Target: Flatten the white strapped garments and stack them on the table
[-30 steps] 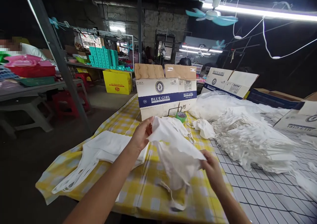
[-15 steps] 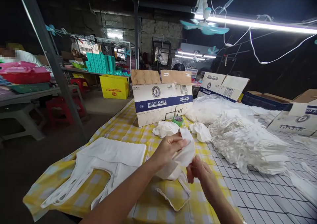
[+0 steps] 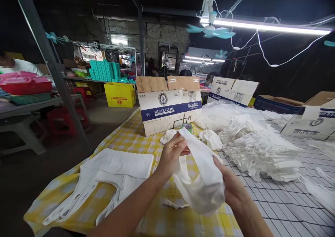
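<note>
Between my two hands hangs a white strapped top [image 3: 205, 170], opened out above the yellow checked cloth [image 3: 146, 209]. My left hand [image 3: 171, 153] pinches its upper end with thumb and fingers. The other side is gripped by my right hand [image 3: 232, 184], whose fingertips are partly hidden behind the fabric. To the left, several similar white tops [image 3: 115, 163] lie flat in a layered stack, straps toward me. A thin white strip [image 3: 174, 205] lies on the cloth below the held top.
A large heap of white garments [image 3: 259, 146] covers the right side. Behind my hands are a green tape roll [image 3: 187, 126], crumpled white fabric [image 3: 210, 139] and a BLUE GIRL carton [image 3: 170, 108]. A metal post [image 3: 52, 66] rises at the left, and a person [image 3: 23, 66] sits beyond.
The white top was bunched between my hands and now spreads open. My right hand has moved right and up, taking its side along. My left hand has shifted slightly left.
</note>
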A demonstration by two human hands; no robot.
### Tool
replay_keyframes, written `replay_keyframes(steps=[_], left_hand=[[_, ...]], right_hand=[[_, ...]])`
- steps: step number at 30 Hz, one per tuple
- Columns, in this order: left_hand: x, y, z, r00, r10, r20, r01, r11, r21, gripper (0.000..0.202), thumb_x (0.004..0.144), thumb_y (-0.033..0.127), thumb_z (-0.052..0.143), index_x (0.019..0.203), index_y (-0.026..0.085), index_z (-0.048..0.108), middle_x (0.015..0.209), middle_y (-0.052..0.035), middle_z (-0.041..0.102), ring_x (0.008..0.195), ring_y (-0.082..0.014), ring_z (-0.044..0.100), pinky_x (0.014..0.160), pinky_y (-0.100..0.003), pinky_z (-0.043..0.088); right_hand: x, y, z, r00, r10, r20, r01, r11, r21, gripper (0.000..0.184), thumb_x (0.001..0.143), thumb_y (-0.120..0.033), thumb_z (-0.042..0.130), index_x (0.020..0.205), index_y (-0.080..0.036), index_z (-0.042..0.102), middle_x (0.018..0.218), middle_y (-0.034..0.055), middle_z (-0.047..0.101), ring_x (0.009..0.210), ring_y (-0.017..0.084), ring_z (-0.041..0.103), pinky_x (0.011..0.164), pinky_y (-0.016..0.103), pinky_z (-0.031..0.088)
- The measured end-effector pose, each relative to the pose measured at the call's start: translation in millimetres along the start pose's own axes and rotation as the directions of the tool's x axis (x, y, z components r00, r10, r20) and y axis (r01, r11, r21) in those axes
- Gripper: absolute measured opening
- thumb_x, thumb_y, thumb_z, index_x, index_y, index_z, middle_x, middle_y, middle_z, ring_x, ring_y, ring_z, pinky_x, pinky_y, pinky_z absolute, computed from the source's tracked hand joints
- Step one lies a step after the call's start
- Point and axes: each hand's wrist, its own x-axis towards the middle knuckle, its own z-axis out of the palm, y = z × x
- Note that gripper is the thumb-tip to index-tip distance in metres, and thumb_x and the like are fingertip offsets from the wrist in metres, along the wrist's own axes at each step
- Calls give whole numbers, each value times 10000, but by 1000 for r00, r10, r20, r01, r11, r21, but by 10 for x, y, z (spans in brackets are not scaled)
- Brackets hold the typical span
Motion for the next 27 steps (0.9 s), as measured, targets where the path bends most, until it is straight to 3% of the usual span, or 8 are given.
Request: replay_keyframes(steps=[3, 6, 8, 13, 15, 20, 25, 27], left_hand=[[-59, -215, 13, 975, -164, 150, 174, 983, -58, 424, 794, 496, 526, 1092, 206, 611, 1005, -84, 623, 830, -194, 616, 815, -358, 474], [-161, -445, 20, 863, -307, 401, 337, 942, -5, 417, 775, 519, 538, 947, 162, 665, 873, -84, 639, 797, -185, 598, 815, -344, 452], [-224, -563, 13, 817, -321, 479, 349, 937, 31, 361, 749, 482, 593, 880, 158, 682, 842, -67, 634, 778, -170, 574, 798, -312, 434], [-283, -643, -12, 762, -335, 554, 344, 934, 93, 220, 664, 365, 697, 736, 158, 690, 636, -4, 566, 593, -112, 470, 611, -238, 384], [-266, -593, -28, 776, -318, 545, 316, 943, 100, 209, 679, 357, 682, 714, 152, 684, 624, -4, 553, 597, -114, 459, 603, -236, 369], [-177, -358, -111, 920, -185, 345, 181, 982, 44, 256, 756, 390, 594, 769, 141, 652, 696, -13, 557, 681, -131, 466, 653, -234, 357], [-134, -140, -76, 904, -204, 375, 108, 959, 260, 326, 760, 423, 579, 596, 146, 533, 595, 26, 406, 570, -91, 325, 519, -220, 242], [-108, -105, -30, 918, -190, 348, 93, 956, 277, 338, 774, 429, 559, 588, 154, 495, 584, 33, 363, 554, -87, 288, 502, -226, 211]], right_hand=[[18, -43, 3, 999, 4, 43, -4, 1000, 1, 337, 812, -412, 557, 1048, -178, 615, 973, 82, 686, 853, 237, 651, 737, 356, 520], [33, -49, 6, 998, -28, 63, 32, 997, -64, 381, 816, -473, 524, 994, -153, 628, 967, 106, 684, 903, 257, 639, 749, 365, 518], [25, -44, -2, 997, -29, 69, 35, 996, -87, 382, 814, -488, 519, 965, -157, 635, 952, 105, 687, 907, 257, 637, 752, 364, 517], [5, -60, -97, 997, -13, 77, 21, 994, -109, 411, 825, -520, 478, 983, -174, 634, 974, 96, 684, 907, 250, 638, 781, 381, 506], [30, -80, -171, 996, -19, 92, 31, 991, -132, 464, 821, -557, 453, 1012, -171, 625, 993, 108, 678, 937, 260, 627, 782, 390, 502], [135, -111, -321, 997, -40, 64, 45, 996, -77, 461, 798, -555, 474, 1033, -184, 615, 1007, 112, 677, 974, 269, 610, 788, 415, 489], [219, -91, -318, 998, 14, 65, -7, 994, -106, 452, 795, -543, 470, 981, -160, 620, 961, 117, 684, 937, 275, 620, 748, 417, 494], [264, -63, -344, 1000, -5, 20, 9, 985, -173, 440, 788, -532, 491, 974, -153, 616, 941, 118, 682, 897, 268, 629, 709, 388, 501]])
